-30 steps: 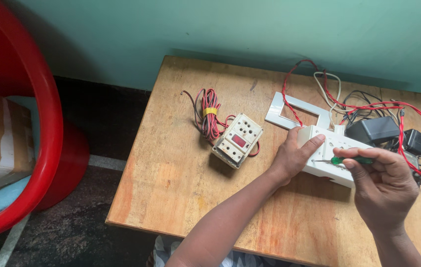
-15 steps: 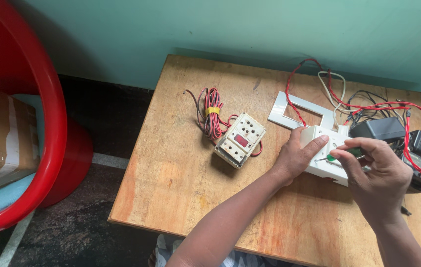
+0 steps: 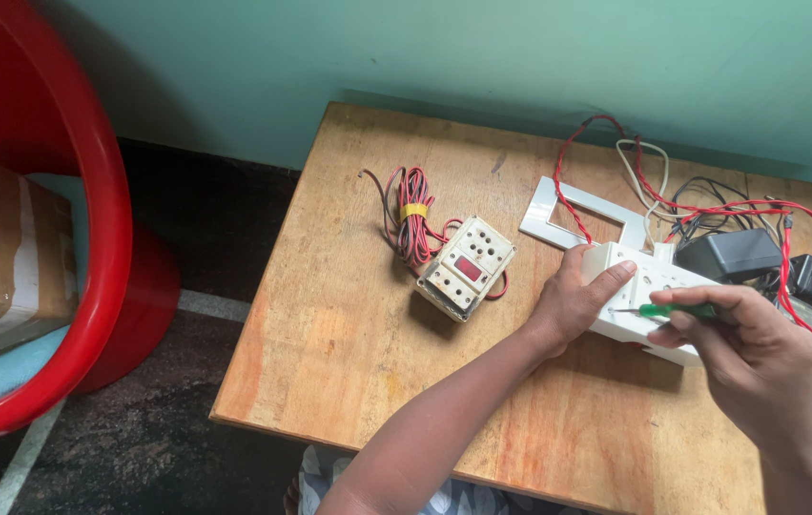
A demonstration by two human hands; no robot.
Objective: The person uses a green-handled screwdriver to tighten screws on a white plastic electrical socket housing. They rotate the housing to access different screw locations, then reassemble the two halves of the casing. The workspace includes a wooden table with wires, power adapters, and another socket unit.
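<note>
Two bare hands work on a white plastic socket box lying at the right of the wooden table. The left hand clamps its near-left end, thumb laid over the top face. The right hand pinches a small green-handled screwdriver, fingers curled tightly round the handle. Its shaft lies nearly level, tip pointing left at the box's face; the box's long axis runs from upper left to lower right. As a judgement, the tip could skid off and jab the steadying thumb close by, should pressure come at a slant.
</note>
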